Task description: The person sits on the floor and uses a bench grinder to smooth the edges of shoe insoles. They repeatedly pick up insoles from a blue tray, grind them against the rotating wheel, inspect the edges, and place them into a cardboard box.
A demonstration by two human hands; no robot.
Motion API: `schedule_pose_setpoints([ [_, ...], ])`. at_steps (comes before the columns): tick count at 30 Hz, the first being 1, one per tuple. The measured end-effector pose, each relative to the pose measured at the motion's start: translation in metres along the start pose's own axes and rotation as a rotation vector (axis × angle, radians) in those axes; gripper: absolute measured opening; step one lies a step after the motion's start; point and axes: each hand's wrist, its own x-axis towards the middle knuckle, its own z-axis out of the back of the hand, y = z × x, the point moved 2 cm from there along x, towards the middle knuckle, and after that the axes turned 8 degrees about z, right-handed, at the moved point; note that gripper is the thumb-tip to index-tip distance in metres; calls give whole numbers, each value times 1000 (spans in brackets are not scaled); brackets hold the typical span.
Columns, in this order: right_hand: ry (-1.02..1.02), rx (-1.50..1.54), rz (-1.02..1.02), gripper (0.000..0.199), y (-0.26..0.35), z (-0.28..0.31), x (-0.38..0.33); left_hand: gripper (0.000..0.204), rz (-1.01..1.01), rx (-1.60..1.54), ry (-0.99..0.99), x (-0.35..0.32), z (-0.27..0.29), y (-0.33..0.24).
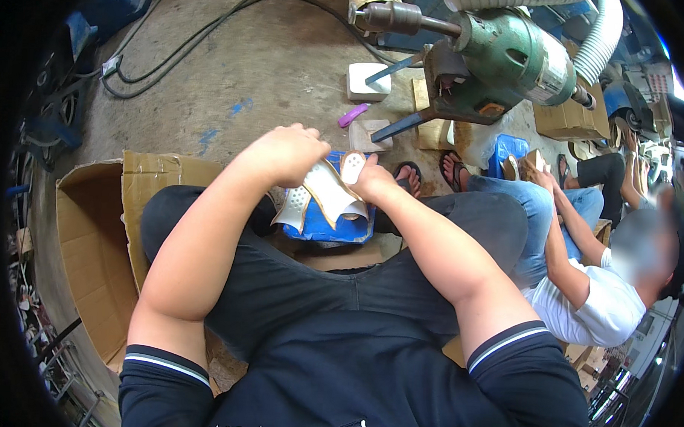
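Note:
White curved pieces with tan edges, like shoe parts, lie together over a blue box between my knees. My left hand bends over from the left, its fingers closed on the upper end of the middle white piece. My right hand closes round a smaller white piece with a cluster of small holes, which touches the middle one. Below my left hand, another white piece with holes rests on the box's left side. My left fingertips are partly hidden.
An open cardboard box stands at my left. Ahead to the right is a green motor machine on blue legs. A purple tool, a white block and a black cable lie on the floor. A co-worker sits close at right.

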Motion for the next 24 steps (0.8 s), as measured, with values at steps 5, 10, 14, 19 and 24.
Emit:
schedule_pose_setpoints([
  [5, -85, -123, 124, 95, 12, 90, -8, 58, 93, -371, -42, -14, 23, 43],
  [10, 278, 642, 547, 79, 34, 139, -31, 71, -112, -988, -12, 13, 42, 65],
  [14, 117, 728, 786, 109, 58, 142, -28, 65, -61, -1592, -42, 36, 44, 78],
  [19, -96, 914, 644, 84, 63, 134, -8, 40, 60, -2315, -75, 68, 26, 60],
  [24, -6, 940, 669, 57, 59, 134, -1, 45, 78, -2469, -270, 85, 13, 48],
])
